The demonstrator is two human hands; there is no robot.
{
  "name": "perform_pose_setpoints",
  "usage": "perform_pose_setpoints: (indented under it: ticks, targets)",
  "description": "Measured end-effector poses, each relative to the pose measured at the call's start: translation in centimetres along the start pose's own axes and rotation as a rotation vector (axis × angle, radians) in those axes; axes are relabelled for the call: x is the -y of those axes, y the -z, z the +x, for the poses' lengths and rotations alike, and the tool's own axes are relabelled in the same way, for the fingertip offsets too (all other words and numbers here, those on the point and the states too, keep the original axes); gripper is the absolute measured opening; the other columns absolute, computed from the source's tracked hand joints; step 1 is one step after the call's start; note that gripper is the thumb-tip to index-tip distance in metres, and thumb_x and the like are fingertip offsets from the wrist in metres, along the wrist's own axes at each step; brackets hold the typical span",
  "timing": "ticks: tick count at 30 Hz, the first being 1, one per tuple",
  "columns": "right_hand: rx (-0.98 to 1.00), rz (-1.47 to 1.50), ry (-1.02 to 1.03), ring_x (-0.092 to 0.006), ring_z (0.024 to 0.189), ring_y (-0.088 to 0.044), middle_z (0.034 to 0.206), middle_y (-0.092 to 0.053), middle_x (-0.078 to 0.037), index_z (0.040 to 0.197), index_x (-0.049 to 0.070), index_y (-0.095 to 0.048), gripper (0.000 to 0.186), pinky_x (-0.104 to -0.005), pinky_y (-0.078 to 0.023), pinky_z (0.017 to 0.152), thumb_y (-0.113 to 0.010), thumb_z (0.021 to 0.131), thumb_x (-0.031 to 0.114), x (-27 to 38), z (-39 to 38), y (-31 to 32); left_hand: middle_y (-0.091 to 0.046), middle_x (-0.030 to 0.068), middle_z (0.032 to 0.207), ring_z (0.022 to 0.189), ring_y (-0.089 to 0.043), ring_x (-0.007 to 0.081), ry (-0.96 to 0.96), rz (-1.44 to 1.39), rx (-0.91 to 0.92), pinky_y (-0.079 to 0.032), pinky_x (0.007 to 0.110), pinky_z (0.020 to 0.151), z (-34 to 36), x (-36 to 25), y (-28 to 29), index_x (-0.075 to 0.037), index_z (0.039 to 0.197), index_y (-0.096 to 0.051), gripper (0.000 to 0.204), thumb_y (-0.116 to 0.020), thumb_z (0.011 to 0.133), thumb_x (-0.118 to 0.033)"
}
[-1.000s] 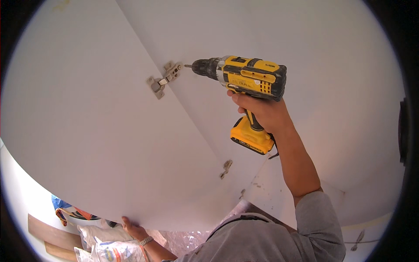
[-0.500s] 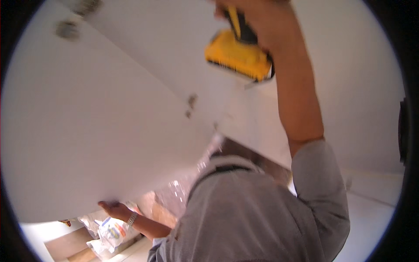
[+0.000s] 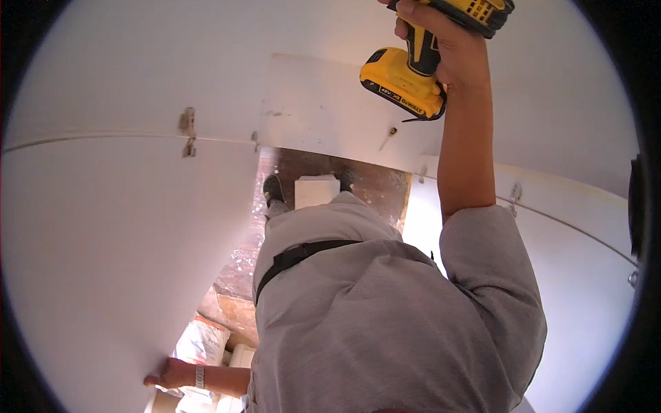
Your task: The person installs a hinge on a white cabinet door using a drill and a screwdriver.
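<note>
My right hand (image 3: 451, 51) is raised at the top, closed round the grip of a yellow-and-black cordless drill (image 3: 399, 79), whose front end is cut off by the frame. My left hand (image 3: 165, 373), with a metal watch on the wrist, grips the edge of a large white cabinet door (image 3: 110, 248) at the lower left. A metal hinge (image 3: 189, 141) joins that door to the white cabinet side. Below the drill a small screwdriver-like item (image 3: 387, 138) shows against the white panel (image 3: 317, 103).
My shoes (image 3: 273, 186) stand on dark, paint-spotted flooring (image 3: 379, 182) beside a white block (image 3: 317, 191). Plastic sacks (image 3: 203, 341) lie at the lower left. A second white door (image 3: 578, 296) with a hinge (image 3: 515, 196) is on the right.
The view has swung downward to my body and feet. The drill now sits at the top edge, away from the left door's hinge where its bit pointed a second ago.
</note>
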State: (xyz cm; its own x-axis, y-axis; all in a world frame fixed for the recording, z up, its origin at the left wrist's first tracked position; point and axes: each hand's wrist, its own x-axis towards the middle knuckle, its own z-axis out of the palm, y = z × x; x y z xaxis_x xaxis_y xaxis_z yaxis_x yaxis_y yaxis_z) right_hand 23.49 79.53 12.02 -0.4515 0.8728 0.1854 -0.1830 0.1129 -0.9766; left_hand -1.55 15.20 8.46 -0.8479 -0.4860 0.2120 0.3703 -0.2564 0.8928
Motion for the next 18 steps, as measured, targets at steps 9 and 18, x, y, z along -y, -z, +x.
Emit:
perform_pose_setpoints:
  ticks: [9, 18]
  targets:
    - [-0.102, -0.06, 0.035, -0.0142, 0.067, -0.057, 0.098, -0.07, -0.016, 0.111, 0.0, -0.063, 0.032, -0.0258, -0.048, 0.06, -0.069, 0.081, 0.008, -2.2, -2.1, 5.9, -0.046, 0.0168, 0.14, 0.133, -0.039, 0.0334, 0.001, 0.049, 0.063, -0.028, 0.048, 0.114, 0.3, 0.4, -0.4, 0.0, 0.134, -0.045, 0.06, -0.063, 0.092, -0.04]
    - [-0.11, 0.013, -0.049, -0.0141, 0.066, -0.061, 0.097, -0.072, -0.014, 0.104, 0.002, -0.065, 0.031, -0.0263, -0.052, 0.062, -0.073, 0.075, 0.005, -3.2, -3.9, 4.6, -0.051, 0.0186, 0.139, 0.128, -0.046, 0.0339, 0.357, -0.471, 0.406, -0.03, 0.048, 0.113, 2.3, 1.0, 6.2, 0.002, 0.135, -0.049, 0.085, -0.07, 0.078, -0.059]
